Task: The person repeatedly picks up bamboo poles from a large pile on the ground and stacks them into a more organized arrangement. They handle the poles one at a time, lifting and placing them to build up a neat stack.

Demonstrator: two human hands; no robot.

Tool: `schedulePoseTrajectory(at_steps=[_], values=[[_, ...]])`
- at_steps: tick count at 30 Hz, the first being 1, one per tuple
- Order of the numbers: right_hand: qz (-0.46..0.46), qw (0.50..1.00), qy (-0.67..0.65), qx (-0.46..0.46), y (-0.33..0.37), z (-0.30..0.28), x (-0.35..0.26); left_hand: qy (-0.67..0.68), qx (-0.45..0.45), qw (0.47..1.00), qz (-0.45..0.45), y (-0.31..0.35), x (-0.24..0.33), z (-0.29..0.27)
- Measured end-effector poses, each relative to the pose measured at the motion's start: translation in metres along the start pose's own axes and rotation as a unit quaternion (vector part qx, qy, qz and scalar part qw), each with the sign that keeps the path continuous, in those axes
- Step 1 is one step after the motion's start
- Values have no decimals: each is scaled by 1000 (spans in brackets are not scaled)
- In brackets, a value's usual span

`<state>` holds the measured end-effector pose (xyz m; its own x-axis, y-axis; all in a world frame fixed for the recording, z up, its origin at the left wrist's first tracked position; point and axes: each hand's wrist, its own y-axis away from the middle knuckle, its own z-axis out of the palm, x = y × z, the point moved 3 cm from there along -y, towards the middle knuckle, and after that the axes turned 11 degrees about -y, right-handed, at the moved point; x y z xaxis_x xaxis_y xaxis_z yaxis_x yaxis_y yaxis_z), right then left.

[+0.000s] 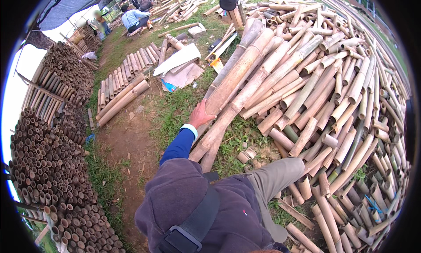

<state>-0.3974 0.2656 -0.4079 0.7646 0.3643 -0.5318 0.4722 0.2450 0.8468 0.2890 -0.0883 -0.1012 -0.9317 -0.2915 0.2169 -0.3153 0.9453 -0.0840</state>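
Note:
My left hand [201, 116], at the end of a blue sleeve with a pale cuff, grips the near end of a thick tan bamboo pole [240, 72]. The pole slants away to the upper right. Beneath it, another long bamboo pole [216, 131] crosses and reaches down toward my body. A greyer pole [237, 52] lies along its left side. Part of my fingers is hidden behind the pole's end. My right hand does not show; only my bent leg [280, 172] appears on that side.
A big heap of cut bamboo [333, 86] fills the right. On the left rise tall stacks of short bamboo tubes [48, 165]. A row of short pieces [127, 68] lies on the ground beside white sheets [177, 60]. A seated person [135, 19] and others are farther off.

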Motion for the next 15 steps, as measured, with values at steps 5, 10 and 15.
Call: schedulePoseTrajectory(at_steps=[5, 10, 15], values=[[14, 1000, 15, -19, -5, 12, -3, -70, 5, 997, 17, 7, 16, 26], [2, 999, -22, -29, -23, 6, -25, -71, -12, 996, 50, 0, 85, 40], [14, 999, -13, -41, -34, -3, -22, -102, 52, 993, 13, 33, 72, 49]])
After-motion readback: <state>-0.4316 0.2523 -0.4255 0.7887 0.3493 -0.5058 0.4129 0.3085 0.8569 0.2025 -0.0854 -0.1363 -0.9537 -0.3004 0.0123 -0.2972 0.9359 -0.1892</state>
